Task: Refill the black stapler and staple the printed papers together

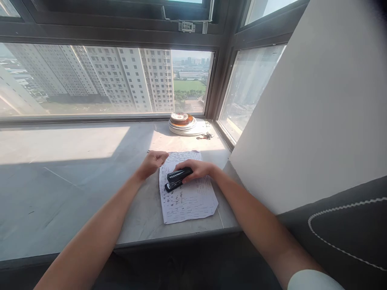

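My right hand (198, 168) is wrapped round the rear of a black stapler (179, 175). The stapler points left, with a gap between its upper arm and base, above the sheets of paper (193, 209). Handwriting covers the paper, and its lower corners are bent or creased. My left hand (152, 164) is at the paper's upper left edge with its fingers curled closed. Whatever those fingers may hold is hidden.
Stacked plates (183, 125) stand on the stone sill (90, 193) by the window corner. A small beaded string (205, 137) lies beside them. A white wall (317, 112) slants down on the right, and a white beaded cord (311, 221) hangs below it.
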Motion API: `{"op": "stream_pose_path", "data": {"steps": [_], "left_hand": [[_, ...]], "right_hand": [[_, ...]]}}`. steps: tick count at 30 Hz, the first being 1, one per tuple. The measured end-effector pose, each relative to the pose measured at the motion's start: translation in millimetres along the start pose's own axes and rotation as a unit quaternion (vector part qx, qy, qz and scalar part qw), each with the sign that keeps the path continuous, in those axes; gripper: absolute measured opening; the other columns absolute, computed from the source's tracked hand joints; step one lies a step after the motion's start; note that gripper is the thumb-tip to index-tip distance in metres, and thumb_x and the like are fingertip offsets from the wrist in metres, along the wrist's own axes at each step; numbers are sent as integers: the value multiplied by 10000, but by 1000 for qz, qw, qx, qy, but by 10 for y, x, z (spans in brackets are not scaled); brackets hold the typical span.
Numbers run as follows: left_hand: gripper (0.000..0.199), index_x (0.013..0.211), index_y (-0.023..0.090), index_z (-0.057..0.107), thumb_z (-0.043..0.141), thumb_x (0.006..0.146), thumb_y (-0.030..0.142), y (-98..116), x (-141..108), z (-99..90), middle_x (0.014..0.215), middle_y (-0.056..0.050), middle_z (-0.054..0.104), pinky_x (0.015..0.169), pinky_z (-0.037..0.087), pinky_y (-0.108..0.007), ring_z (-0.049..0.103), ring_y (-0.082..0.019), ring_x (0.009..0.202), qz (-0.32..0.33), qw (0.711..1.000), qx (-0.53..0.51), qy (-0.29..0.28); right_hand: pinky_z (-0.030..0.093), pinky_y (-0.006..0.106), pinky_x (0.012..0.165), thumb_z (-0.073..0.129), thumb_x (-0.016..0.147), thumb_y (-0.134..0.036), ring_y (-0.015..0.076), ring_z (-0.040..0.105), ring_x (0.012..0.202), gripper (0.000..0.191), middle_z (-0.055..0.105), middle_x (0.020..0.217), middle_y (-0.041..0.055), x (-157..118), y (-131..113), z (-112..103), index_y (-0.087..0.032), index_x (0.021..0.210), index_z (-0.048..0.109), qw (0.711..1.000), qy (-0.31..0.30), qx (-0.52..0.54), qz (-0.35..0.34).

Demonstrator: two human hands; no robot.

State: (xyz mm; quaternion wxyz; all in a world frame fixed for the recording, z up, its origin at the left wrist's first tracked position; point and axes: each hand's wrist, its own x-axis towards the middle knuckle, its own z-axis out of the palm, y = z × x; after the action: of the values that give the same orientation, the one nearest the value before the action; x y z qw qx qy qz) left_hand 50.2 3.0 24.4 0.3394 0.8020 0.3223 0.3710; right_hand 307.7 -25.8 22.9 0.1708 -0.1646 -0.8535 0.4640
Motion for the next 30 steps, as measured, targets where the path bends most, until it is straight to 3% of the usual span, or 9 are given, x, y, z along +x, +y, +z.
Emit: {"op": "stream_pose_path", "data": {"steps": [3, 5, 10, 16, 24, 30], "left_hand": [[652, 475, 181, 410, 583, 1001, 524, 131, -13, 80, 450, 29, 390, 481, 275, -263, 337, -82, 448, 13, 999, -36, 13], [655, 476, 179, 471, 585, 1002, 551, 238, -23, 145, 460, 9, 457, 506, 344, -268, 429, -99, 463, 31, 996, -78, 22], [499, 748, 184, 735, 560, 1020, 565, 456, -52, 282, 736, -84, 745, 768, 563, -374, 736, -232, 781, 63, 980, -177, 64], [394, 903, 201, 773, 545, 1050, 486, 557, -75, 311, 905, -99, 797, 872, 580, -427, 767, -270, 970, 83, 976, -188, 68], [302, 1004, 195, 789, 525, 1072, 326, 601, -78, 301, 987, -90, 805, 865, 589, -381, 753, -211, 923, 96, 986, -135, 32], [253, 1087, 192, 808, 587, 1042, 309, 644, -90, 293, 939, -95, 808, 824, 638, -405, 782, -226, 846, 90, 981, -174, 2]], "right_hand": [[493, 279, 849, 835, 846, -450, 182, 616, 917, 505, 710, 1032, 48, -3, -4, -2, -144, 1223, 696, 1000, -2, 0, -1], [496, 279, 842, 843, 838, -452, 181, 616, 912, 514, 711, 1021, 43, -4, 0, -3, -149, 1226, 696, 1000, -1, 2, 4], [514, 308, 859, 836, 847, -433, 194, 630, 926, 535, 715, 1049, 56, 2, 3, -12, -145, 1269, 677, 1000, -7, 16, 10], [516, 316, 879, 788, 892, -374, 200, 625, 949, 444, 704, 1053, 60, 18, 0, -35, -141, 1252, 672, 1000, -17, 1, 1], [520, 308, 875, 796, 887, -402, 193, 635, 948, 482, 705, 1081, 65, 36, 64, -28, -156, 1277, 655, 999, -29, 30, -14], [540, 312, 866, 789, 891, -384, 191, 654, 937, 472, 718, 1060, 68, 32, 75, -12, -144, 1272, 647, 999, -20, 43, -9]]}}
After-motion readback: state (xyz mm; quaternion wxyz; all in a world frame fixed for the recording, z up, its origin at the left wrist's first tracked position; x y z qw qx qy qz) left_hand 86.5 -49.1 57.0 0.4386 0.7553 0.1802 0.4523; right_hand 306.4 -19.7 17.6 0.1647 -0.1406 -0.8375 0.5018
